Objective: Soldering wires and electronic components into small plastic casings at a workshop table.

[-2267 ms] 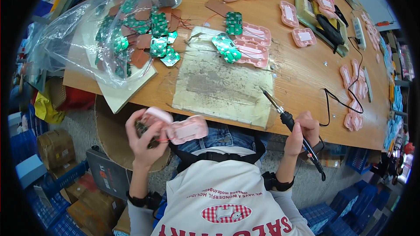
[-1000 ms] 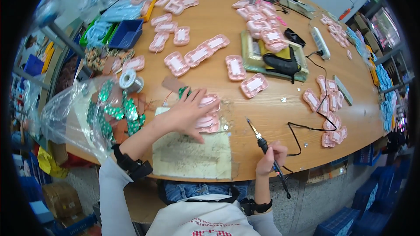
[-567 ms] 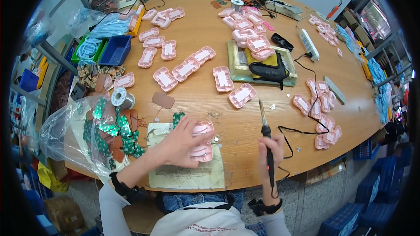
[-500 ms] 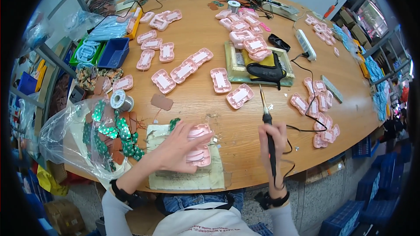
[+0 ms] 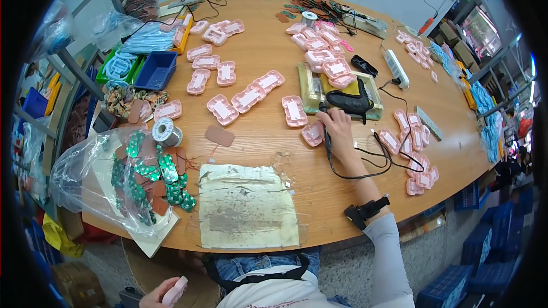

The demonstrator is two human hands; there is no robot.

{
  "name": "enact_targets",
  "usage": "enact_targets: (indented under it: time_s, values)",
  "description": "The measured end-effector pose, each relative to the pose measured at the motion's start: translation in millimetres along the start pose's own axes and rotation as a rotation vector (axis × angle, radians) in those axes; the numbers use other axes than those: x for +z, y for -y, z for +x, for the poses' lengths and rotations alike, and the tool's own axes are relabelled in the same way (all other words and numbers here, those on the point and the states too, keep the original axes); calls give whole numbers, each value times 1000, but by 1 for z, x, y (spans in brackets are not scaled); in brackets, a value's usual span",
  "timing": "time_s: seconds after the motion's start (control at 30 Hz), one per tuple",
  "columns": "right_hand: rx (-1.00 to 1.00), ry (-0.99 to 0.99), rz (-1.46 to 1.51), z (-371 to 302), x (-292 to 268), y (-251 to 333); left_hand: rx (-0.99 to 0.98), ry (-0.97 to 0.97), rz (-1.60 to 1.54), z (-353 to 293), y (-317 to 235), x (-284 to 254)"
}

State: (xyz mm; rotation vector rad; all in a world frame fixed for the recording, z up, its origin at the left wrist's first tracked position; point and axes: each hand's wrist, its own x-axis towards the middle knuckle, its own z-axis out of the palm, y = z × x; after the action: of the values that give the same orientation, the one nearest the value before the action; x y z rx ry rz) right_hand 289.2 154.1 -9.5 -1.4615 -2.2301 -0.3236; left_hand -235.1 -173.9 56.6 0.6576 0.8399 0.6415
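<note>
My left hand (image 5: pixel 153 298) is low, off the table's front edge, closed around a pink plastic shell (image 5: pixel 176 291). At mid-table my right hand (image 5: pixel 341 137) grips a soldering iron (image 5: pixel 327 141), its cord looping to the right. The iron's front end is up by the wooden-framed tray (image 5: pixel 305 88), which carries a black holder (image 5: pixel 349 100); its tip is hidden there. Just under my right hand sits another pink shell (image 5: pixel 311 134), partly covered. The worn pale work pad (image 5: pixel 248 211) lies bare in front of me.
Pink shells (image 5: pixel 249 98) lie scattered over the table. On the left are a solder spool (image 5: pixel 166 132), green circuit boards (image 5: pixel 166 165) in a clear bag, and a blue bin (image 5: pixel 156 71). A white power strip (image 5: pixel 396 68) stands right of the tray.
My left hand has lifted the pink shell off the pad and brought it down past the table's front edge. My right hand has moved the soldering iron forward to the tray.
</note>
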Motion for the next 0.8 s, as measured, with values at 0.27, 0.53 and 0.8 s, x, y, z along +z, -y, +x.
enact_targets:
  time_s: [0.27,0.53,0.8]
  values:
    - [43,-123,39,5,-1,8,-616,-202,457,-4,148,-90]
    - [155,-228,233,-6,-30,30,-70,327,759,172,-78,72]
    - [365,-296,471,-94,-66,77,917,-637,1680,420,-154,73]
